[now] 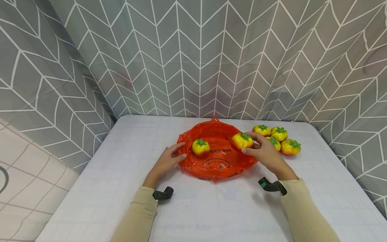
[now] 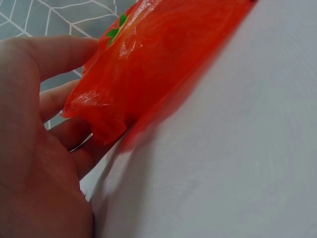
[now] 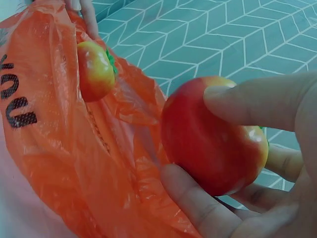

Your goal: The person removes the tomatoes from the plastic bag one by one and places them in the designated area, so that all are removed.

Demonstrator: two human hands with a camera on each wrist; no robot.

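A red plastic bag (image 1: pixel 216 169) with black print lies spread on the table, its mouth facing up. One yellow-and-red fruit (image 1: pixel 201 147) with a green leafy top, persimmon- or tomato-like, sits inside it at the left. My right hand (image 1: pixel 263 151) holds a similar fruit (image 3: pixel 213 136) over the bag's right side, with the thumb on one side and fingers on the other. At the bag's left rim, my left hand (image 1: pixel 165 163) touches the plastic with loosely spread fingers (image 2: pixel 59 57). Some of its fingertips are hidden behind the bag in the left wrist view.
Several more such fruits (image 1: pixel 290 147) stand grouped on the table to the right, just beyond my right hand. The table (image 1: pixel 121 158) has a white cover. A grey curtain (image 1: pixel 199 60) with white zigzag lines hangs behind it and along the sides.
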